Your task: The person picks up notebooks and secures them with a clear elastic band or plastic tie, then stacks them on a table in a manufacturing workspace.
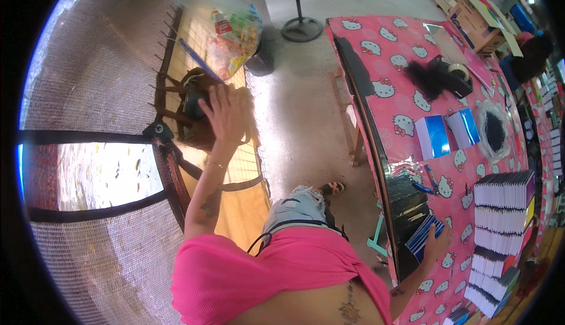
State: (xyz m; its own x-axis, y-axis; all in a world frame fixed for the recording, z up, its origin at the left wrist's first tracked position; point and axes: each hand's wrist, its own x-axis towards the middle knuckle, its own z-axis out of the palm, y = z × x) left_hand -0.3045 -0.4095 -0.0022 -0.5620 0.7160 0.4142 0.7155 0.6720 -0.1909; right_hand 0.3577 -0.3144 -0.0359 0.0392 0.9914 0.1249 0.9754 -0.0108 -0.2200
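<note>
The fingers of the left hand (pixel 225 113) are extended and slightly parted, back of the hand uppermost, over a brown bag (pixel 197 138) with a dark rounded object (pixel 193 106) at its opening. The right hand (pixel 438 242) lies at the near part of the table, its fingers on the right end of a blue-and-white patterned pad (pixel 419 239); whether they grip it cannot be told. The pad lies partly over a dark sheet (pixel 403 198) along the table's left edge. The surface is a pink tablecloth (pixel 375 36) printed with cartoon cats, bearing stacked booklets (pixel 494 219) at right, two blue-covered booklets (pixel 432 138), a black tuft (pixel 425 79) and, at the far corner, a cardboard box (pixel 475 25). Beyond the table's left side, a pale floor (pixel 297 107) carries a pedestal fan (pixel 301 29) and a dark bin (pixel 261 64), the latter beside a clear plastic bag (pixel 232 36) of wrappers. Grey mesh (pixel 100 78) walls the left side.
</note>
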